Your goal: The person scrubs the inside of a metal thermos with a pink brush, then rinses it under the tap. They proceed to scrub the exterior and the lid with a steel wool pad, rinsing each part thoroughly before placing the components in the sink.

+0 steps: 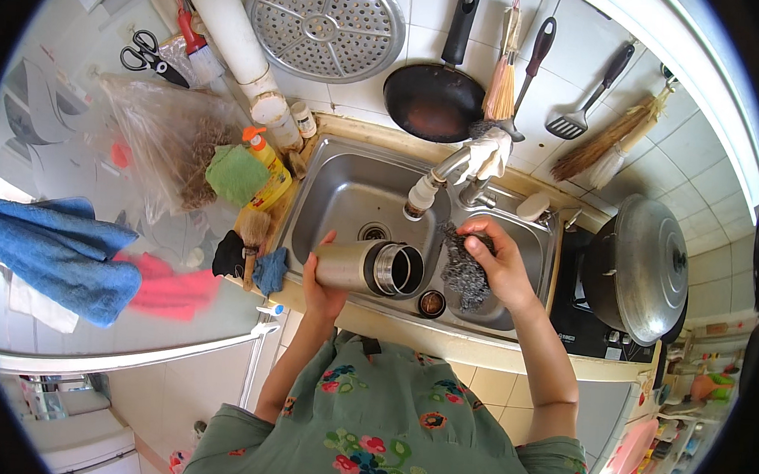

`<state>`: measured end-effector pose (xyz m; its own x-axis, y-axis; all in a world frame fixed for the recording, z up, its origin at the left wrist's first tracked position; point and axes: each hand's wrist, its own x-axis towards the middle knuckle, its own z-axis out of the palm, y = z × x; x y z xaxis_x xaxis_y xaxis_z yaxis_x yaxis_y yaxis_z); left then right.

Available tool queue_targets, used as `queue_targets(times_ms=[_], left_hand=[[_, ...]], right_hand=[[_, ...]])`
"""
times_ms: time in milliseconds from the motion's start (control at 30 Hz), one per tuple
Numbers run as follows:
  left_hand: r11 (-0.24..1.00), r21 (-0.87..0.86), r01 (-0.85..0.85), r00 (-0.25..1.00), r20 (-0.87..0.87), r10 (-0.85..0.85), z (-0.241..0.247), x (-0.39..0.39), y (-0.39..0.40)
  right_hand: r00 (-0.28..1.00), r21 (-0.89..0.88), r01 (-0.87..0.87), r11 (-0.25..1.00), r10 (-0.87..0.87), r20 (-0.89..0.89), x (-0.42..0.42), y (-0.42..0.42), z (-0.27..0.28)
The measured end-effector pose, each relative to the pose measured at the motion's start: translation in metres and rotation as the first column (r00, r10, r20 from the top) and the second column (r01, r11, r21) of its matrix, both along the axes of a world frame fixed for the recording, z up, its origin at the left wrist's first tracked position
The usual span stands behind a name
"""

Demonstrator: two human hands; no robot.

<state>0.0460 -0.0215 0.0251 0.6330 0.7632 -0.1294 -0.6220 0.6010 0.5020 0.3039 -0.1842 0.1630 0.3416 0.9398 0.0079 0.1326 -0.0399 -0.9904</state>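
My left hand (323,285) holds a beige metal vacuum flask (346,265) on its side over the near edge of the left sink basin (330,189). The flask's steel mouth is uncovered and points right. My right hand (497,259) pinches a dark scouring pad of metal mesh (466,277), which hangs over the right basin, apart from the flask. Between the two, a small round lid or cup (431,303) with a brownish inside rests on the sink's near rim. The faucet (422,197), with a white cloth (489,154) draped on it, reaches over the left basin.
Left of the sink stand a yellow bottle (273,177) under a green cloth (236,174), a brush (253,233) and a blue rag (270,271). A large lidded pot (638,270) sits on the stove at right. A frying pan (433,103) and spatula (569,123) hang behind.
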Motion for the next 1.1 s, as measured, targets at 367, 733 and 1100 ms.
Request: queue_targets(times_ms=[367, 733, 1100], left_hand=[[0.984, -0.038, 0.175, 0.912, 0.384, -0.148, -0.006, 0.013, 0.013], [0.840, -0.449, 0.304, 0.890, 0.448, -0.083, -0.016, 0.014, 0.000], [0.972, -0.231, 0.038, 0.999, -0.019, -0.043, -0.002, 0.007, 0.006]], right_hand=[[0.955, 0.078, -0.017, 0.997, -0.007, 0.296, -0.037, -0.006, 0.052], [0.995, 0.281, 0.062, 0.958, -0.039, -0.089, -0.063, 0.018, 0.068], [0.816, 0.140, -0.140, 0.980, 0.035, 0.577, -0.091, 0.035, 0.055]])
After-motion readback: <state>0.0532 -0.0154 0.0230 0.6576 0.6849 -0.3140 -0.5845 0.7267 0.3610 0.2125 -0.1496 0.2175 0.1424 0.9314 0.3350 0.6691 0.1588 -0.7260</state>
